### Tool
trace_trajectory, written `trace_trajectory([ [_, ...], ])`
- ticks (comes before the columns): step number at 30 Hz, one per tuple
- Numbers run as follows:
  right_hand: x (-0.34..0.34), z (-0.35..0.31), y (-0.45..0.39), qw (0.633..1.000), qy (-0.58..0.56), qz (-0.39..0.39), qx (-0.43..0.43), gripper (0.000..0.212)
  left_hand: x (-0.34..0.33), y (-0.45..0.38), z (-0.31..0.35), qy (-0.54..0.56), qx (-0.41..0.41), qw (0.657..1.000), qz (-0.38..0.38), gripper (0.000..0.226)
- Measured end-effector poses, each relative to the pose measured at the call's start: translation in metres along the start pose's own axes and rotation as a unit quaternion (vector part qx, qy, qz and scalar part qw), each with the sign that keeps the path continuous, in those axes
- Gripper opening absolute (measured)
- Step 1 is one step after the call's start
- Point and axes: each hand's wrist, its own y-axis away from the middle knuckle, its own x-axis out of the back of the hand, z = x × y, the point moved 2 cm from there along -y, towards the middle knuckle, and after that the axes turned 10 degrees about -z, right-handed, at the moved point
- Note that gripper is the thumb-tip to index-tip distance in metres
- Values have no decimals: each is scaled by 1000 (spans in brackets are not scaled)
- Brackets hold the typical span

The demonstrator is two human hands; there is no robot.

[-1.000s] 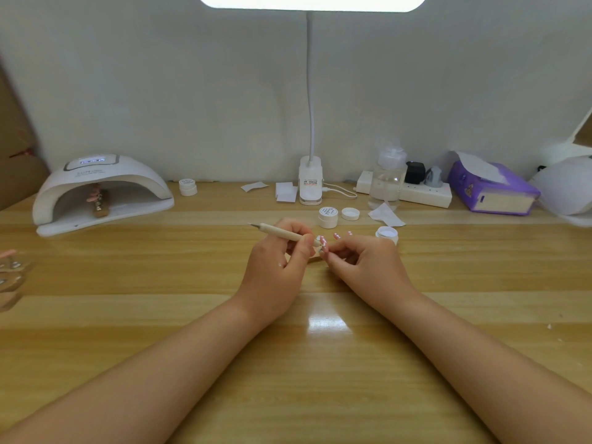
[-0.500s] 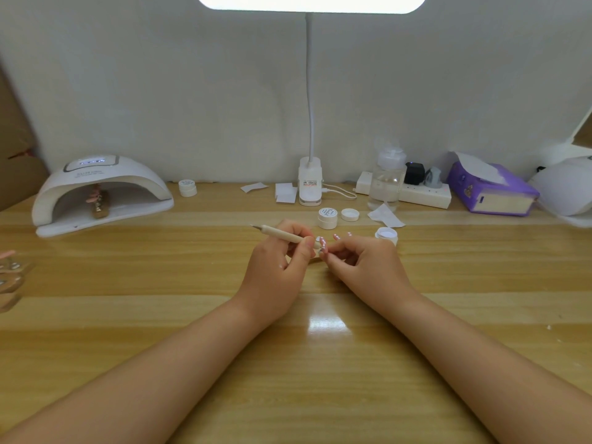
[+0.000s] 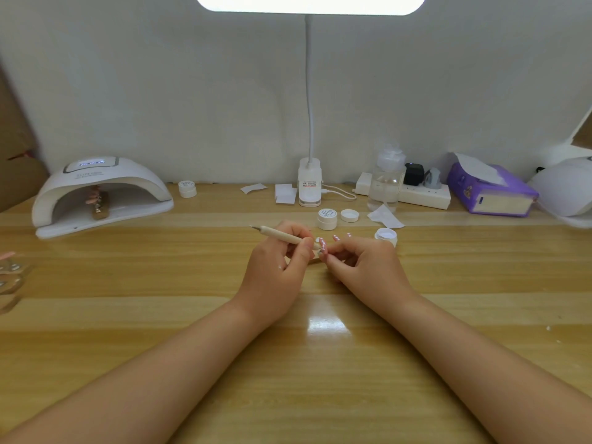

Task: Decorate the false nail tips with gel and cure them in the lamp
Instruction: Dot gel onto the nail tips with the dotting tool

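A pink nail tip (image 3: 322, 246) (dotted white) sits upright mid-table; others stand inside the curing lamp (image 3: 99, 193).

Wood desk (image 3: 128, 315), white wall (image 3: 160, 91), desk lamp (image 3: 310, 4) lit.

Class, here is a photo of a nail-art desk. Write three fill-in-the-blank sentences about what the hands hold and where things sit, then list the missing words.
1. The left hand holds a cream-coloured ____ with a fine tip.
2. The curing lamp, with nail tips on a stand inside, sits at the far ____ of the table.
3. The right hand pinches a small false nail tip; beyond its knuckles stands a gel jar with its lid ____.

Missing words: pen; left; off
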Motion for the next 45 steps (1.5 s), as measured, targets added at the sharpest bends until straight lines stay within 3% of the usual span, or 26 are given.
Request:
trace_trajectory([
  [23, 0, -1, 1, 1000, -1, 2, -7, 6, 3, 1, -1, -1, -10, 1000, 21, 9],
  [45, 0, 0, 0, 1000, 3, -2, -9, 8, -1, 0, -2, 9, -4, 1000, -5, 8],
])
